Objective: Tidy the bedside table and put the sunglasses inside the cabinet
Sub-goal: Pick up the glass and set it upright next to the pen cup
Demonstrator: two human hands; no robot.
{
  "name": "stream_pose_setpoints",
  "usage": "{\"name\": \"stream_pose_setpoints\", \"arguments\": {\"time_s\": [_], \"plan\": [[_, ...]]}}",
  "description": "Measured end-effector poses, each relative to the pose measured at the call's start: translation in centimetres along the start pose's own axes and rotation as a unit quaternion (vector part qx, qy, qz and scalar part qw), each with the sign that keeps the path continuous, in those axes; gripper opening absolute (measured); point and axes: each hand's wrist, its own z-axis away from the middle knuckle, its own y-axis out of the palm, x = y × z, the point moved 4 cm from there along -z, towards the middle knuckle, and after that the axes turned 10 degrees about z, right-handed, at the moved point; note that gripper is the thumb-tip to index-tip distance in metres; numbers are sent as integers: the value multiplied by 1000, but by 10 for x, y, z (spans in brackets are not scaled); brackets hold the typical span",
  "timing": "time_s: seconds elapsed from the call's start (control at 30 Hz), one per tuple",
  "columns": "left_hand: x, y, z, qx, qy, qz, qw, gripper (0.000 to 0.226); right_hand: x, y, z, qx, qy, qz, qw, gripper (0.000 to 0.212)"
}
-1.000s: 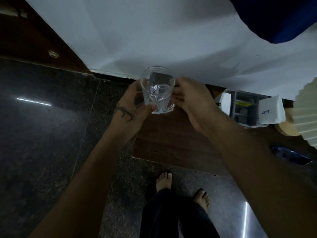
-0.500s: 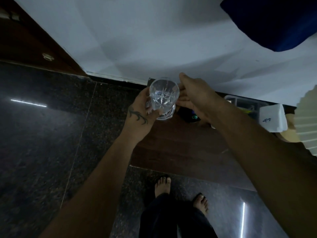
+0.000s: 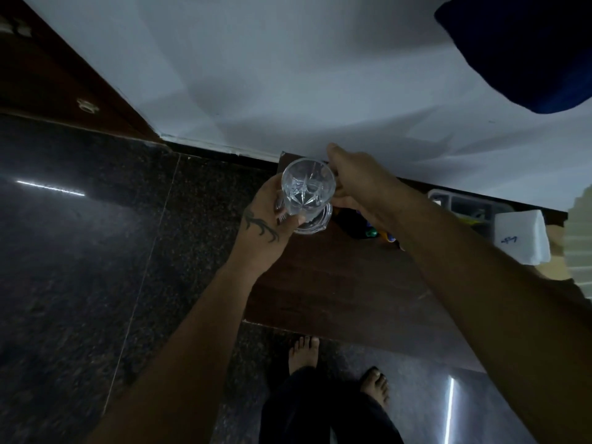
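A dim room with a dark polished stone floor [image 3: 80, 267] and a pale wall [image 3: 272, 75] frames a dark wooden table [image 3: 336, 283] pushed against that wall. At the table's far right stands a pleated lamp shade [image 3: 579, 232], and just beside it a clear plastic organizer [image 3: 448, 200] with compartments; something yellow shows inside, but the rest of its contents are too dark to tell, and a folded white tissue [image 3: 519, 238] stands at its right end. The left hand [image 3: 262, 229], tattooed on the back, has its grip clamped around a cut-glass tumbler [image 3: 307, 193] at the table's far left corner, thumb across the near side. The right hand [image 3: 358, 184] is curled against the tumbler's right side, seemingly steadying it. A second glass base [image 3: 315, 224] shows just under the tumbler, so the two may be nested. Both look empty. Small colourful items [image 3: 374, 233] lie under the right forearm, too blurred to name. The sunglasses cannot be picked out here, and no cabinet is visible. The risk, as I judge it: the glass sits close to the table's corner above hard stone, so a loose grip or a careless nudge could send it over to shatter near bare feet [image 3: 304, 350].
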Motion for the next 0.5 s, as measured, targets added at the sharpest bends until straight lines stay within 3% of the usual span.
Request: {"name": "stream_pose_setpoints", "arguments": {"time_s": [0.17,0.33,0.5], "plan": [[6,2,0,10,-15,8,1000,59,0,2,-4,14,16,23,1000,59],[10,3,-1,10,-19,5,1000,60,1,5,-3,11,13,29,999,49],[18,4,-1,16,-20,-11,1000,61,1,10,-3,21,18,34,999,56]]}}
